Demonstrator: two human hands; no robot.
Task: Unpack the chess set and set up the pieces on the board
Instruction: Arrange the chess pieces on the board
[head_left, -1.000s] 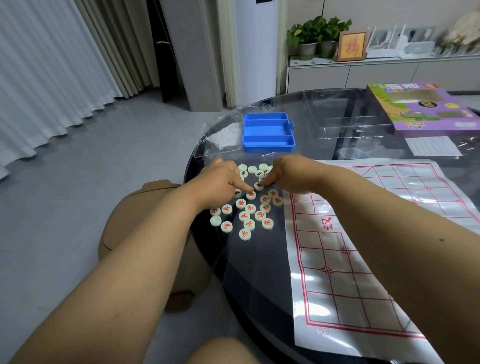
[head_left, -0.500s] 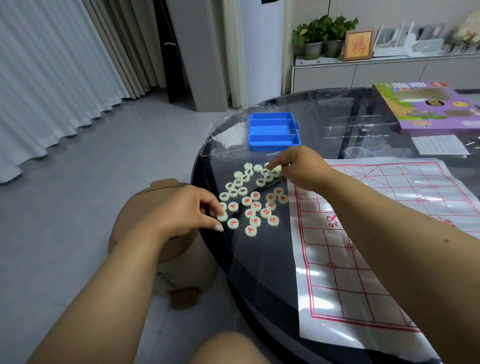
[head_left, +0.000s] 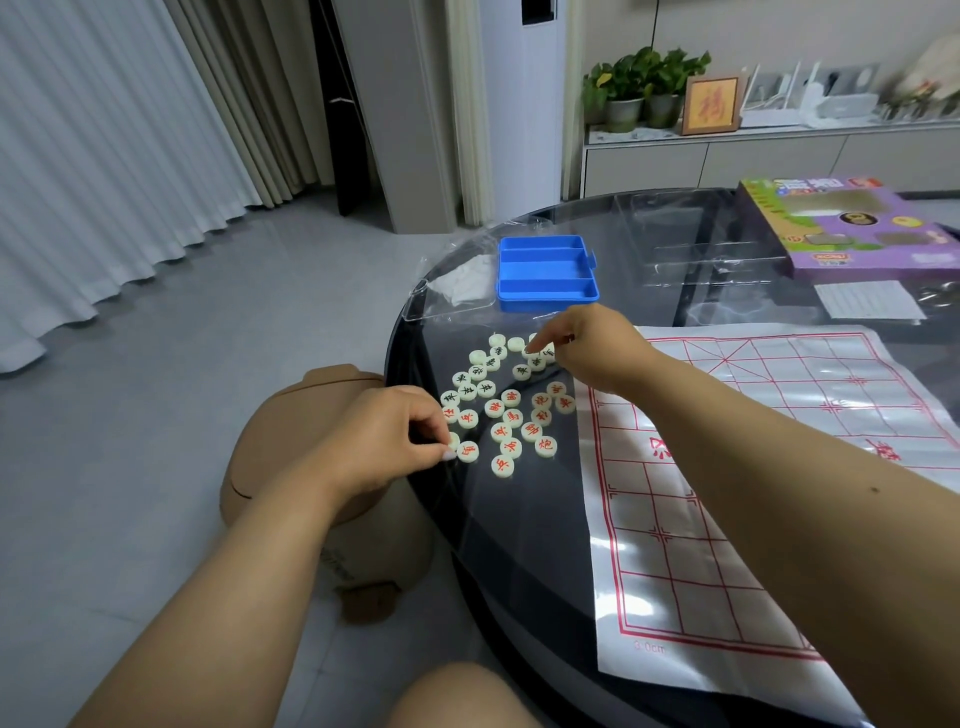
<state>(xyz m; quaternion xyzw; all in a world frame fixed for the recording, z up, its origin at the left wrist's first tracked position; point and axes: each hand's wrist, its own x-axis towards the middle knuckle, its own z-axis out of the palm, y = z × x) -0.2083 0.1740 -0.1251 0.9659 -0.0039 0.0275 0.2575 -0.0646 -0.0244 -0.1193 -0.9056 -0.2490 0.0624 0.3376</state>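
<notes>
Nearest the camera, a bare knee (head_left: 457, 696) is seen at the lower edge, beside the rim of a round dark glass table (head_left: 519, 519). On the table's right part a white board sheet (head_left: 727, 519) with a red grid is spread flat. To its left, a loose cluster of pale round chess pieces (head_left: 511, 415) lies on the glass, the nearer ones marked in red, the farther ones in dark characters. At the cluster's near left edge the left hand (head_left: 379, 441) is shown with fingers curled, its thumb and fingertips pinching one piece (head_left: 453, 441). At the far right edge the right hand (head_left: 587, 348) is shown with its forefinger pressed on a dark-marked piece and the other fingers curled under. Beyond the pieces, a blue compartment tray (head_left: 545, 273) rests on a clear plastic wrapper (head_left: 457, 283). Farther right, a purple game box (head_left: 852, 228) and a white paper slip (head_left: 867, 299) are placed near the far rim. Beside the table on the floor, a brown stool (head_left: 291, 467) is visible.
</notes>
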